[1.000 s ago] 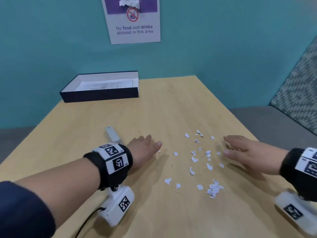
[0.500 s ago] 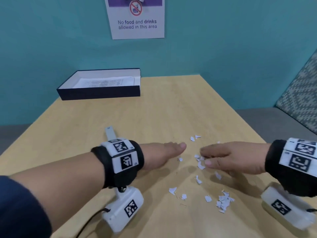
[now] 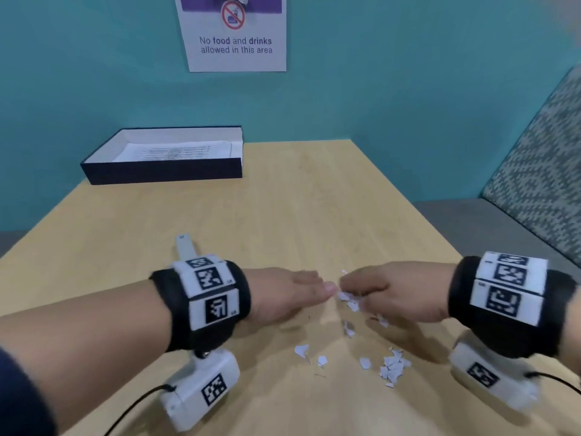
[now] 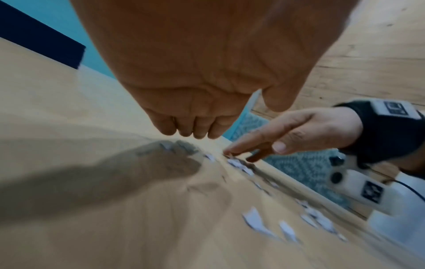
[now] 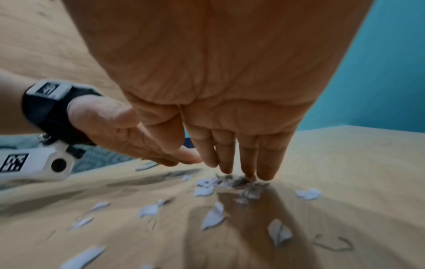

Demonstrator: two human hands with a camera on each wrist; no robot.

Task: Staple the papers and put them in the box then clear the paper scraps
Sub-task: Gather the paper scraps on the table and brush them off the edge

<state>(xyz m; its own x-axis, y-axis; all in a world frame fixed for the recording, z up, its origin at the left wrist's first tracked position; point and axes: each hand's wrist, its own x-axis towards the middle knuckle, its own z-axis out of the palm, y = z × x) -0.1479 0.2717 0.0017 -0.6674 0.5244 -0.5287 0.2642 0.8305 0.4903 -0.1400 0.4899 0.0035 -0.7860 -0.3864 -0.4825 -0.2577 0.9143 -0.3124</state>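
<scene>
Your papers point(image 3: 176, 151) already lie in the box point(image 3: 163, 171); both flat, empty-gripped hands, left point(image 3: 283, 297) and right point(image 3: 396, 294), herd scraps point(image 3: 393, 368) (stapler point(image 3: 185, 248) nearby) on the counter point(image 3: 314, 215)

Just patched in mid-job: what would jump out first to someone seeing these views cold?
Two hands meet at the middle of the wooden table: the left hand and right hand, fingers straight, with white paper scraps between and just in front of them. At the far left corner sits a dark open box with printed papers inside. A stapler pokes out behind the left wrist.
</scene>
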